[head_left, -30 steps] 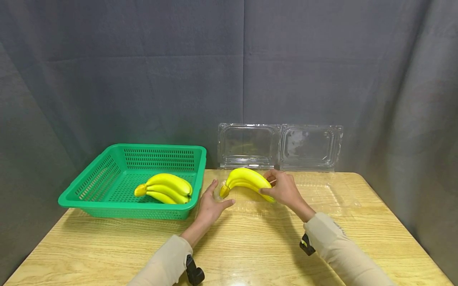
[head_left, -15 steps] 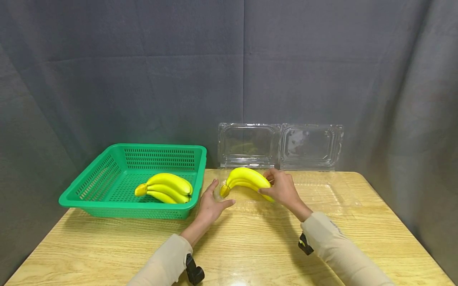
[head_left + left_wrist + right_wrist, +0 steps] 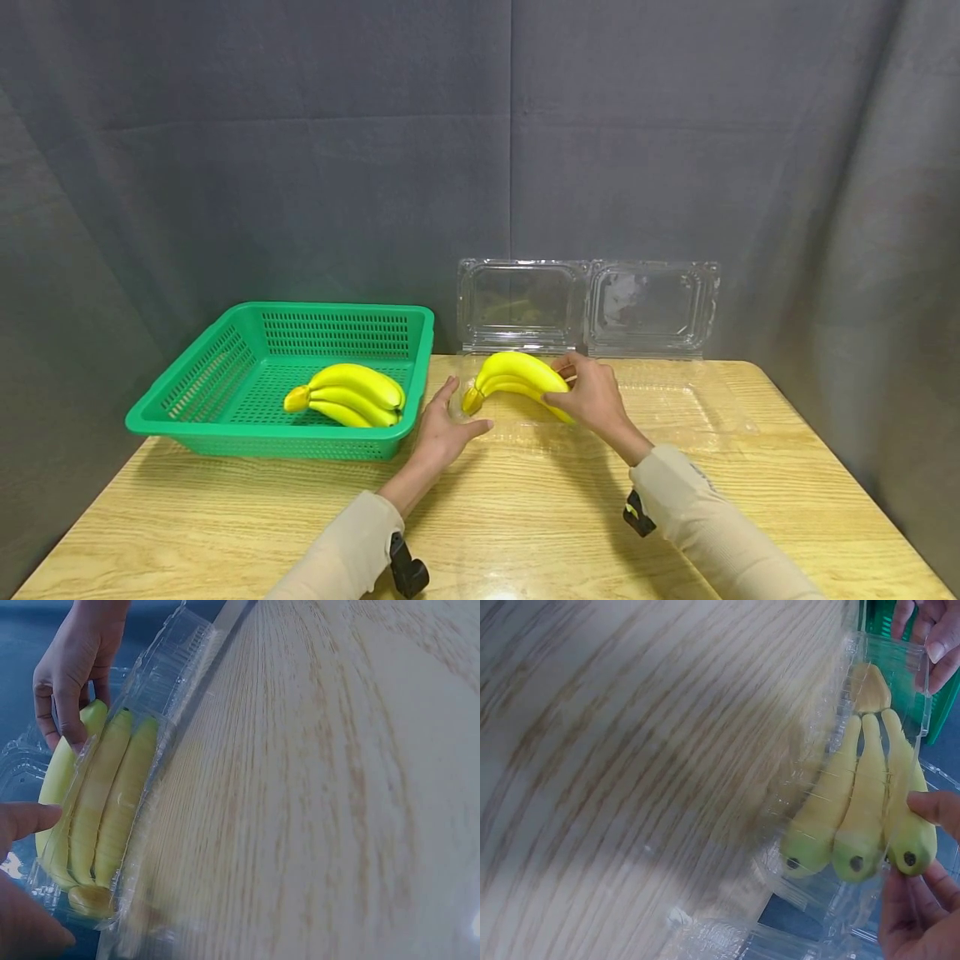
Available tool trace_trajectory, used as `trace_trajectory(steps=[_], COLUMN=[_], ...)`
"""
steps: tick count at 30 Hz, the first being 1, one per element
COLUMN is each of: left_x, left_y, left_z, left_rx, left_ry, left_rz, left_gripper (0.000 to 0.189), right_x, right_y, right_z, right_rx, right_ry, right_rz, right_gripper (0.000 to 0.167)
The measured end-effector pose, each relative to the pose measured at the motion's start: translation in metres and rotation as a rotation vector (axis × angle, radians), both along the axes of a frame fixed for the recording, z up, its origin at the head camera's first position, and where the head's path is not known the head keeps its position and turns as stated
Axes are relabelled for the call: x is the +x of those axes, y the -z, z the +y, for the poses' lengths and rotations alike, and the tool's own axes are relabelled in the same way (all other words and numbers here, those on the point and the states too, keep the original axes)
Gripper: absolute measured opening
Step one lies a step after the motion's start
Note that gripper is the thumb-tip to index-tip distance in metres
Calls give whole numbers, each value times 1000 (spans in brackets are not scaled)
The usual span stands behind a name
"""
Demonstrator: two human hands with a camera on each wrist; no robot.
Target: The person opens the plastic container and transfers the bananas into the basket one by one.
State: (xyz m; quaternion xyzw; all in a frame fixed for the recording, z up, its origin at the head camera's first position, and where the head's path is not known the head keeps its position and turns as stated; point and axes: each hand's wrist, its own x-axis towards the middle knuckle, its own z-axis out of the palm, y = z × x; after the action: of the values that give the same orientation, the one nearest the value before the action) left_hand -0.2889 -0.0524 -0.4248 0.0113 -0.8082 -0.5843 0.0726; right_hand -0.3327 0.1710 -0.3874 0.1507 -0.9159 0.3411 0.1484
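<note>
A bunch of yellow bananas [image 3: 517, 375] lies at a slant in the left clear plastic clamshell container [image 3: 169, 664], stem end toward the left. My right hand [image 3: 596, 398] grips the tip end of the bunch, its thumb on the near side and its fingers behind. By the stem end, my left hand [image 3: 441, 429] is spread at the container's left edge, thumb pointing right and fingers pointing away. In the right wrist view, the fingertips of the left hand [image 3: 937, 645] are right at the clear rim. The bananas' tips [image 3: 856, 862] show through the plastic wall.
A green plastic basket [image 3: 262, 432] stands on the left of the wooden table [image 3: 510, 517], with another banana bunch [image 3: 352, 396] in it. A second clear container [image 3: 675, 408] sits on the right. Both lids [image 3: 652, 308] stand raised before the grey curtain [image 3: 480, 150].
The right sleeve has shifted very slightly left. Both hands and the bananas stay practically in place.
</note>
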Motion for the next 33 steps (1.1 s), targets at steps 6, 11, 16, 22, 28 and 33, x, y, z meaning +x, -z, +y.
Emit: trace_trajectory(steps=[6,11,16,22,28,33], left_x=[0,0,0,0,0,1], left_y=[0,-1,-1,0,-1,-2], left_z=[0,-1,-1,-1,0,1], left_rx=[5,12,21,7,-1,-4], left_ry=[2,9,13,10,9,5], left_rz=[3,4,8,11,17,16], left_gripper=[86,86,86,86,86,85], right_x=[1,2,2,3,4,5], right_y=[1,-1,-3,-5,-6,-9], right_z=[1,3,3,3,3,3], right_rx=[16,10,3,-12,-25,-20], right_ry=[30,46,57,51,44,50], right_rz=[20,31,53,69,75,77], right_gripper=[42,43,42,40,40,39])
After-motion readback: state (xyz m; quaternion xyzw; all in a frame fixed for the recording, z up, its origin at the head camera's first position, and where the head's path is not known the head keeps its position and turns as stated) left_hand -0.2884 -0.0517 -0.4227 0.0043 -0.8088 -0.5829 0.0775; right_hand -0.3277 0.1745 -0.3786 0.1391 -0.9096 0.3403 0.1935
